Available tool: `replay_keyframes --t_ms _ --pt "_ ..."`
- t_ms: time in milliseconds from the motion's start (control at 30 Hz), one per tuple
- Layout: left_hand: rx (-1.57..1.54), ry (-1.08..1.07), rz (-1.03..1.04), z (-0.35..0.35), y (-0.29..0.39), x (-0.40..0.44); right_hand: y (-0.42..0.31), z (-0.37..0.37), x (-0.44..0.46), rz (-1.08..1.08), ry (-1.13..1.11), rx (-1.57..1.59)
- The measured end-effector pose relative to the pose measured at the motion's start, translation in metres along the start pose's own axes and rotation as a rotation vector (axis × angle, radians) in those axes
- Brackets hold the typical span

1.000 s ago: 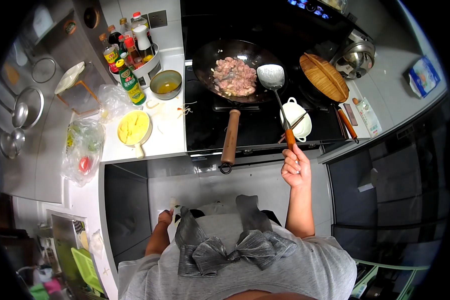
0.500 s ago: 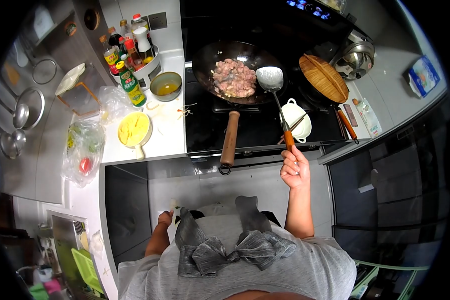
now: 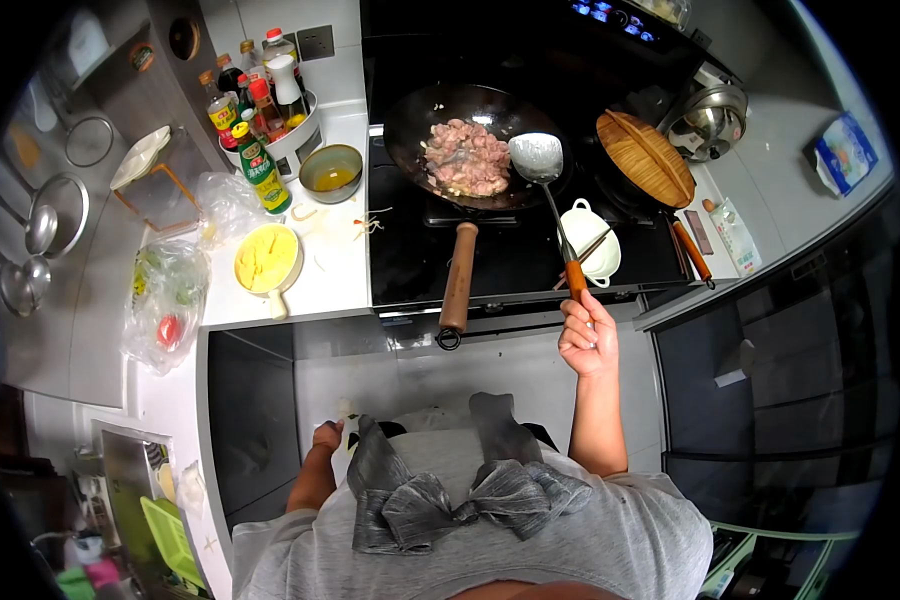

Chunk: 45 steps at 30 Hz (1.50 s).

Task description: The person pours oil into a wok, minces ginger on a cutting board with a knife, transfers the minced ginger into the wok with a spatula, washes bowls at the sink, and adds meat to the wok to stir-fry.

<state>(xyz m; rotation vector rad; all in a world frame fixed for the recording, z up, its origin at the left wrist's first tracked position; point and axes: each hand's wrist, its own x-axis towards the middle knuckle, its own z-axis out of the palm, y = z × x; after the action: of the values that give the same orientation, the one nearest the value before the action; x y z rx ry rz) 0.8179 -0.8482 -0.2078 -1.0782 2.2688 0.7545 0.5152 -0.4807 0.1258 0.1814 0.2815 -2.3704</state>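
My right hand (image 3: 588, 334) is closed around the wooden handle of a metal wok spatula (image 3: 537, 158). The spatula's blade is over the right rim of a black wok (image 3: 410, 150), where pale pink pieces of meat (image 3: 466, 158) lie in a heap. The wok's wooden handle (image 3: 457, 285) points towards me, and neither hand touches it. Low at my side hangs my left hand (image 3: 328, 434), its fingers curled in and nothing visible in them. Beneath the spatula's shaft stands a white two-handled dish (image 3: 601, 262) with chopsticks (image 3: 596, 243) across it.
A wooden lid (image 3: 646, 160) covers a pan at the right of the stove. On the left counter are a pan of yellow food (image 3: 268, 258), a bowl of yellowish liquid (image 3: 331, 173), a green-labelled bottle (image 3: 261, 170), several sauce bottles and a plastic bag (image 3: 167, 300). A kettle (image 3: 710, 120) stands back right.
The view has shifted very slightly. My right hand still grips the spatula at the wok's right rim, and the meat looks the same.
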Motion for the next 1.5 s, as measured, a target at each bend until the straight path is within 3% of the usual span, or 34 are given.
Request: replay_keyframes --t_ms 1500 --pt "0.034 -0.088 0.005 0.018 -0.007 0.0 0.005 -0.001 -0.007 -0.005 0.043 0.0"
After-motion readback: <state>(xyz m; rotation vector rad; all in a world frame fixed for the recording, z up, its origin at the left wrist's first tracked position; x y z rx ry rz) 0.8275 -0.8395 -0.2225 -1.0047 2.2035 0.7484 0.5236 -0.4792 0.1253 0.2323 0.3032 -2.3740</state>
